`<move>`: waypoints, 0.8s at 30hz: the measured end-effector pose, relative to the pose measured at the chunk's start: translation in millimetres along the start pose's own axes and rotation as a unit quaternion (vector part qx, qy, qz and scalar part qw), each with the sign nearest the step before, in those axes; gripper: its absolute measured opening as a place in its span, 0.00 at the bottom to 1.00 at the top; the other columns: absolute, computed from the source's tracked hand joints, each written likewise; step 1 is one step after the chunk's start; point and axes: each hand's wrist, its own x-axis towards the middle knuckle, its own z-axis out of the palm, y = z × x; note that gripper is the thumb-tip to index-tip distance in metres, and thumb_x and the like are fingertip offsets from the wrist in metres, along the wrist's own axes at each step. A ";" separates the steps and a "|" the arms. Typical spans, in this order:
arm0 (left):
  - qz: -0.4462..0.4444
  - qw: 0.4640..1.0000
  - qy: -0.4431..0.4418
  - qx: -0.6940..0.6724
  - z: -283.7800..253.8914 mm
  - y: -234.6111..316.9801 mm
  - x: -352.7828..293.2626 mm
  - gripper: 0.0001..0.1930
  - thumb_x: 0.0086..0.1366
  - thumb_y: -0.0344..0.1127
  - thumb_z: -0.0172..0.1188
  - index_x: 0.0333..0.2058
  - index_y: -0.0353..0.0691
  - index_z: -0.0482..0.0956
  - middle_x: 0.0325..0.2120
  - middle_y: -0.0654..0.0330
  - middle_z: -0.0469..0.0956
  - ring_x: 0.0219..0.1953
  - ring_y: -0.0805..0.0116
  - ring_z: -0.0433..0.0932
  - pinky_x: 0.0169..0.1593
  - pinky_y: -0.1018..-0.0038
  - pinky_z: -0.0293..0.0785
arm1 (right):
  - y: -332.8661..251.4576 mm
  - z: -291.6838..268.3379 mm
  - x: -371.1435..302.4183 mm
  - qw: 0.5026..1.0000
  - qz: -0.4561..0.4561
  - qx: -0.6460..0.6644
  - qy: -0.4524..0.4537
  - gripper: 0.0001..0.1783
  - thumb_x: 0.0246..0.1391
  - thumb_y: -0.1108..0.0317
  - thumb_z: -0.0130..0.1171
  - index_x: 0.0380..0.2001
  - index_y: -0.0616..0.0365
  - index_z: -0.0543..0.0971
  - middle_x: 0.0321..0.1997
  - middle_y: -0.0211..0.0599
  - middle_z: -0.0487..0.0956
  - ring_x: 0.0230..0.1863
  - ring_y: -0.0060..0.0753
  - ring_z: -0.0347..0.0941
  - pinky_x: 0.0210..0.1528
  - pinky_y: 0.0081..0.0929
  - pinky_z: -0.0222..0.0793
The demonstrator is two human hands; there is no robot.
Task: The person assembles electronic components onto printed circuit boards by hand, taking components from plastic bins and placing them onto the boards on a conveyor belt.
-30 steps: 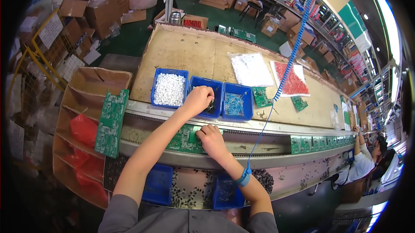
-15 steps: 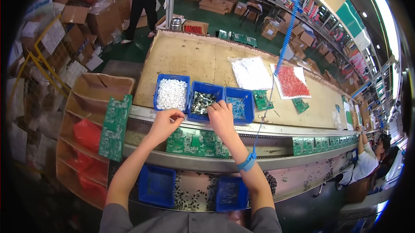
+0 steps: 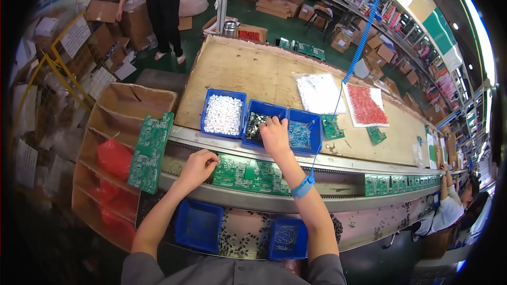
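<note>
My left hand [image 3: 199,169] is closed in a pinch at the left end of a green circuit board [image 3: 253,175] lying in the rail track. Whatever its fingertips hold is too small to make out. My right hand [image 3: 277,136], with a blue wrist strap [image 3: 303,185], reaches into the right side of a blue bin of small dark and metallic parts [image 3: 255,125]. Its fingers are bent down, their tips partly hidden. To the left stands a blue bin of white parts [image 3: 223,113]; to the right, a blue bin of blue parts with thin leads [image 3: 300,135].
Another circuit board [image 3: 150,153] leans on a cardboard divider box [image 3: 113,103] at left. Two blue trays [image 3: 198,226] [image 3: 288,238] sit below the rail among loose black parts. A coiled blue cord [image 3: 364,31] hangs at right. A person [image 3: 163,10] stands behind; a co-worker [image 3: 449,208] sits far right.
My left hand has moved from beside the white parts' bin down to the board's left end. My right hand stays at the middle bin. The whole view has shifted slightly.
</note>
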 end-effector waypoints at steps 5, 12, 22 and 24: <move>0.015 1.000 0.004 0.007 2.3 -3.5 2.1 0.05 0.54 0.24 0.59 0.31 0.32 0.77 0.27 0.52 0.76 0.26 0.58 0.76 0.32 0.69 0.72 | -2.5 -10.4 -13.9 0.990 0.040 0.108 0.082 0.04 0.42 0.73 0.58 0.25 0.51 0.78 0.27 0.33 0.75 0.35 0.35 0.70 0.38 0.36 0.58; 0.012 1.000 -0.006 0.021 2.5 -5.6 3.5 0.04 0.55 0.24 0.59 0.31 0.31 0.78 0.27 0.55 0.77 0.26 0.65 0.77 0.31 0.74 0.72 | -7.7 -40.3 -46.5 0.904 0.092 0.407 0.094 0.05 0.47 0.75 0.59 0.30 0.61 0.80 0.26 0.41 0.75 0.33 0.46 0.73 0.34 0.36 0.68; 0.040 0.999 -0.008 0.020 1.5 -5.8 4.6 0.04 0.54 0.24 0.58 0.30 0.31 0.77 0.27 0.51 0.76 0.28 0.55 0.77 0.32 0.67 0.73 | -13.7 -47.9 -98.5 0.854 0.146 0.499 -0.006 0.05 0.49 0.75 0.60 0.31 0.62 0.80 0.29 0.39 0.79 0.26 0.30 0.73 0.28 0.24 0.67; 0.039 0.999 -0.013 0.027 -0.4 -6.1 4.5 0.04 0.54 0.24 0.58 0.30 0.32 0.77 0.27 0.51 0.76 0.28 0.55 0.77 0.33 0.66 0.73 | -18.3 -49.4 -106.3 0.811 0.180 0.551 -0.073 0.05 0.51 0.74 0.59 0.33 0.62 0.80 0.29 0.42 0.79 0.26 0.33 0.74 0.30 0.26 0.68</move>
